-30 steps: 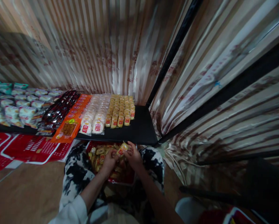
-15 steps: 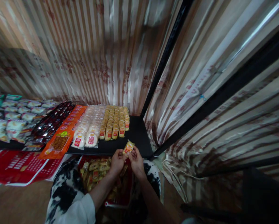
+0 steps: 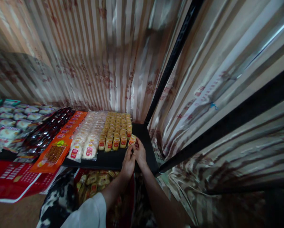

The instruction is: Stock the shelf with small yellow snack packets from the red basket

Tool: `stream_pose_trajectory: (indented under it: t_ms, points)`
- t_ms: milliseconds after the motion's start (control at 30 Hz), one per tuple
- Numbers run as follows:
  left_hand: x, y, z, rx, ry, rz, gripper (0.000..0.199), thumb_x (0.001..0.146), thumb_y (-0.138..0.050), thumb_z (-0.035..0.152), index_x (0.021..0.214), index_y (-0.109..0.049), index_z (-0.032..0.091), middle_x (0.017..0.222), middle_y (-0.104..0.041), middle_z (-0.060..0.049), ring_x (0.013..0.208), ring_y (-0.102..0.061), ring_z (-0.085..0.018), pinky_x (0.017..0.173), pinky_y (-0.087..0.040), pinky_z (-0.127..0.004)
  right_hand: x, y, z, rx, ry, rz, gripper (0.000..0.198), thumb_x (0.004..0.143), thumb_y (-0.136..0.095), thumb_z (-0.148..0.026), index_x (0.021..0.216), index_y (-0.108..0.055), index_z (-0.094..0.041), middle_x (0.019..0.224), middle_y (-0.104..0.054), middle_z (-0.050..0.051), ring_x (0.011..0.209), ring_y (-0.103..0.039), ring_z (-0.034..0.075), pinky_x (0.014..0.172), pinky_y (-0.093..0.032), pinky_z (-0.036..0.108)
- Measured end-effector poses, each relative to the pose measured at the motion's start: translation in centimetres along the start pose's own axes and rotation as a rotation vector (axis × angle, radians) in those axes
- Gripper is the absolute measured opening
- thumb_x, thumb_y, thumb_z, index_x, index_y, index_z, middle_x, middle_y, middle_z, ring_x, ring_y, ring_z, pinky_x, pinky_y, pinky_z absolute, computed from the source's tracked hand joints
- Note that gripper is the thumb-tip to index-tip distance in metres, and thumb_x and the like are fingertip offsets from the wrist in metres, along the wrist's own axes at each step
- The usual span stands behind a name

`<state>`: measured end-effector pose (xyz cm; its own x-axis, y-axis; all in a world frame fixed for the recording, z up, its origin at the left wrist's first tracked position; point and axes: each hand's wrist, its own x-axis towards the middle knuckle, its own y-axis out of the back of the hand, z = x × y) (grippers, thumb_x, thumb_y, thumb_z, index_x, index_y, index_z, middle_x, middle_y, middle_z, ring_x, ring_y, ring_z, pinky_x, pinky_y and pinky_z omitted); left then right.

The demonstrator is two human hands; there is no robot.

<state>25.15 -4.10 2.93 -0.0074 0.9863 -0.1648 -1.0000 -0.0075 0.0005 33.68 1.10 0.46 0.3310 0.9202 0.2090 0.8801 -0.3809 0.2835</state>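
Observation:
A small wrapped snack cake [image 3: 132, 139], yellow with a red and white label, is held upright at the front right end of a block of matching snack cakes [image 3: 115, 129]. My right hand [image 3: 140, 152] pinches it from the right side. Close beside, my left hand [image 3: 128, 162] has its fingers closed at the cake's lower end, partly overlapping the right fingers. All of these cakes stand in tight rows on a black shelf [image 3: 104, 163]. Below, between my legs, a red box [image 3: 132, 196] holds many loose wrapped cakes [image 3: 92, 180], partly hidden by my forearms.
Left of the rows lie white round packaged pastries [image 3: 89, 148], an orange snack pouch [image 3: 54, 153], dark shiny packets [image 3: 47, 133] and white packets [image 3: 10, 134]. A red printed sheet [image 3: 11, 182] hangs at the front. Black poles [image 3: 175, 69] and striped curtains [image 3: 96, 63] enclose the right and back.
Both hands have moved forward from above the box to the shelf, carrying the wrapped snack cake to the front row's right end. The view has shifted slightly.

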Motion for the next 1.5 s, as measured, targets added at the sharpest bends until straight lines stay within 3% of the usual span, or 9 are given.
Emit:
stream_pose_trajectory:
  t_ms: [333,433,600,933,1100,1200,1300,1367,1500]
  points:
    - [2.4,-0.2,-0.4,-0.134,0.051,-0.008,0.058,0.077,-0.057,0.045,0.129,-0.047,0.024,0.138,-0.045,-0.005,0.128,-0.041,-0.023,0.101,-0.04,-0.033,2.4,-1.1,0.2,-0.14,0.003,-0.079,0.047,0.075,-0.051,-0.03,0.121,-0.055,-0.022,0.108,-0.062,0.007,0.089,-0.061,0.019,0.08,-0.051,0.034]
    - [2.6,-0.2,-0.1,-0.135,0.072,-0.027,0.058,0.081,-0.052,0.043,0.133,-0.043,0.02,0.142,-0.039,-0.007,0.131,-0.037,-0.023,0.107,-0.034,-0.034,2.4,-1.1,0.4,-0.202,-0.001,-0.04,0.045,0.074,-0.053,-0.031,0.118,-0.058,-0.021,0.101,-0.066,0.007,0.091,-0.06,0.021,0.085,-0.048,0.038]
    - [2.7,-0.3,0.3,-0.105,0.065,-0.038,0.054,0.086,-0.046,0.036,0.136,-0.039,0.017,0.145,-0.034,-0.006,0.134,-0.03,-0.019,0.113,-0.02,-0.031,2.2,-1.4,0.5,-0.07,-0.022,-0.023,0.041,0.075,-0.053,-0.033,0.114,-0.06,-0.023,0.096,-0.067,0.004,0.085,-0.062,0.02,0.079,-0.051,0.034]
    - [3.0,-0.8,-0.4,-0.127,0.088,0.019,0.05,0.085,-0.046,0.029,0.134,-0.042,0.018,0.144,-0.035,-0.004,0.135,-0.029,-0.02,0.114,-0.019,-0.036,1.6,-1.4,0.2,-0.106,0.001,-0.057,0.042,0.076,-0.05,-0.03,0.116,-0.058,-0.018,0.1,-0.06,0.009,0.085,-0.062,0.02,0.076,-0.052,0.033]
    - [2.8,-0.8,-0.4,-0.148,0.075,0.037,0.047,0.085,-0.045,0.026,0.131,-0.046,0.016,0.142,-0.039,-0.005,0.132,-0.035,-0.02,0.112,-0.025,-0.035,1.7,-1.4,0.3,-0.089,-0.003,-0.052,0.043,0.074,-0.053,-0.03,0.113,-0.058,-0.014,0.104,-0.058,0.013,0.086,-0.062,0.021,0.073,-0.054,0.034]
    - [2.2,-0.4,-0.6,-0.179,0.083,0.059,0.042,0.082,-0.05,0.027,0.124,-0.053,0.02,0.133,-0.052,-0.004,0.124,-0.046,-0.021,0.103,-0.04,-0.034,1.5,-1.4,0.3,-0.091,0.022,-0.02,0.047,0.073,-0.055,-0.034,0.115,-0.056,-0.013,0.109,-0.056,0.014,0.089,-0.061,0.022,0.074,-0.053,0.035]
    - [0.6,0.5,-0.8,-0.189,0.105,0.061,0.04,0.081,-0.05,0.027,0.119,-0.055,0.019,0.12,-0.061,-0.006,0.105,-0.059,-0.021,0.081,-0.054,-0.03,0.7,-1.1,-0.4,-0.119,0.042,0.006,0.048,0.074,-0.055,-0.038,0.115,-0.055,-0.013,0.11,-0.055,0.015,0.093,-0.06,0.022,0.075,-0.053,0.035]
    - [-1.0,1.6,-0.9,-0.152,0.092,0.057,0.035,0.079,-0.049,0.023,0.111,-0.059,0.017,0.11,-0.065,-0.007,0.093,-0.063,-0.018,0.071,-0.054,-0.026,-0.4,-0.8,-1.3,-0.139,0.05,0.03,0.047,0.076,-0.054,-0.039,0.114,-0.055,-0.013,0.111,-0.056,0.015,0.094,-0.059,0.021,0.074,-0.052,0.033]
    - [-4.6,5.1,-2.4,-0.055,0.067,0.079,0.023,0.076,-0.044,0.016,0.088,-0.064,0.017,0.09,-0.068,-0.005,0.073,-0.063,-0.013,0.067,-0.05,-0.023,-4.6,-0.5,-3.6,-0.05,0.056,0.079,0.041,0.081,-0.048,-0.038,0.114,-0.055,-0.013,0.106,-0.061,0.012,0.09,-0.06,0.018,0.073,-0.05,0.029]
